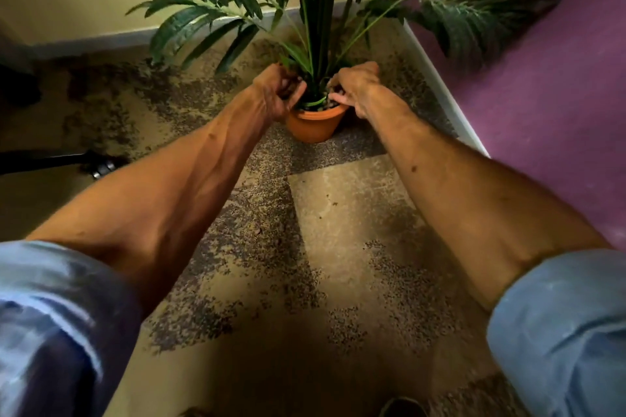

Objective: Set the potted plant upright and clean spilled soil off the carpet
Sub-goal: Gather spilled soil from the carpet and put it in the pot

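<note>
Rolled sleeves (61, 315) nearest; both hands' fingers (298, 91) curled over upright pot (316, 123) rim.

Both bare forearms stretch forward and converge, blue sleeves rolled to the elbows. The left hand (276, 93) curls its fingers inward, knuckles up. The right hand (355, 88) mirrors it close by, fingers bent downward.

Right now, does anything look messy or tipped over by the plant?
The pot stands upright, with both hands at its rim: left hand, right hand. A few dark crumbs lie on the pale carpet nearby, like spilled soil, though the speckled pattern makes it hard to judge.
</note>
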Demonstrator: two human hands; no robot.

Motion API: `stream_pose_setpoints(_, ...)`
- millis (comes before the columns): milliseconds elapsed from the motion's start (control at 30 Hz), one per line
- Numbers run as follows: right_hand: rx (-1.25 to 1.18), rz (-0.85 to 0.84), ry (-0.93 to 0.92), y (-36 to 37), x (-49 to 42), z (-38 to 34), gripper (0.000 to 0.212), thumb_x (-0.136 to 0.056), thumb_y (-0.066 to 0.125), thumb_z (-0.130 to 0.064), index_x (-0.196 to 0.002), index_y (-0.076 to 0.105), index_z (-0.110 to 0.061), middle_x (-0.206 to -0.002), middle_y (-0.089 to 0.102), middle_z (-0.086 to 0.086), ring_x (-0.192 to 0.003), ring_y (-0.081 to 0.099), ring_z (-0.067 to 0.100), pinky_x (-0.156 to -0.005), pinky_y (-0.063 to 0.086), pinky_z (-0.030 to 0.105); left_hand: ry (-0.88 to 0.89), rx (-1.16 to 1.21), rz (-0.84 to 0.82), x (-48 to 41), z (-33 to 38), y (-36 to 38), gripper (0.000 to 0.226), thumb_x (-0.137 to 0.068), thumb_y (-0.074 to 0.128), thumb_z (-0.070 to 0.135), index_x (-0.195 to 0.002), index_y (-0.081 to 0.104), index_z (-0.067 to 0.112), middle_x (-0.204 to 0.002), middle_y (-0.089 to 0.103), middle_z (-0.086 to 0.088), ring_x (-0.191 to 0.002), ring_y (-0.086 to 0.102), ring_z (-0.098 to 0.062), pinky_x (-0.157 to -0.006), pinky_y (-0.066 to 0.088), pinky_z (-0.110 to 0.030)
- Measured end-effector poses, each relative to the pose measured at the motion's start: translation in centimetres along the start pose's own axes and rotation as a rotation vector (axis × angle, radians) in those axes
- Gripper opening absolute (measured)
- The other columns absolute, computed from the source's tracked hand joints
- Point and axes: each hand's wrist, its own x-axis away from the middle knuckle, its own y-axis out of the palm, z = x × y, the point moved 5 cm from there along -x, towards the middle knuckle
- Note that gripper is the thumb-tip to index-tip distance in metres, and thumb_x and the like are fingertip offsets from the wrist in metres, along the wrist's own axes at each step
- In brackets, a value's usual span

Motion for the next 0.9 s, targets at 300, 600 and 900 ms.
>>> stream_pose_setpoints(300, -0.007, -0.034, -0.036, -0.2, 0.2, -1.5, 0.013, -0.095, 0.058, -0.008, -0.095, 0.047, -0.015, -0.124, 0.071, 0.023, -0.106, 0.077, 0.035, -0.086, 0.068, 0.045, 0.008, -0.001, -0.061, 0.1, 1.1, 0.7, 0.044, -0.113, 0.032, 0.026, -0.127, 0.061, -0.003, -0.134, 0.059, -0.023, -0.124, 0.06, -0.035, -0.077, 0.059, -0.025)
stream_pose_setpoints(600, -0.009, -0.034, -0.055, -1.9, 1.9, -1.8, 0.031, -0.101, 0.054, -0.008, -0.129, 0.06, 0.004, -0.11, 0.075, 0.025, -0.086, 0.076, 0.029, -0.074, 0.067, 0.03, 0.002, 0.039, -0.074, 2.1, 1.6, 0.3, 0.05, -0.113, 0.032, 0.03, -0.136, 0.062, -0.002, -0.144, 0.061, -0.026, -0.132, 0.065, -0.037, -0.108, 0.058, -0.028)
stream_pose_setpoints(900, -0.262, 0.303, -0.122, -4.9, 6.9, 5.5, 0.019, -0.1, 0.053, 0.0, -0.098, 0.072, -0.004, -0.085, 0.075, 0.018, -0.068, 0.071, 0.026, -0.052, 0.058, 0.027, 0.192, 0.158, 0.071, 5.5, -2.5, -3.5, 0.036, -0.112, 0.038, 0.02, -0.096, 0.064, 0.001, -0.088, 0.077, -0.015, -0.075, 0.075, -0.025, -0.072, 0.065, -0.028)
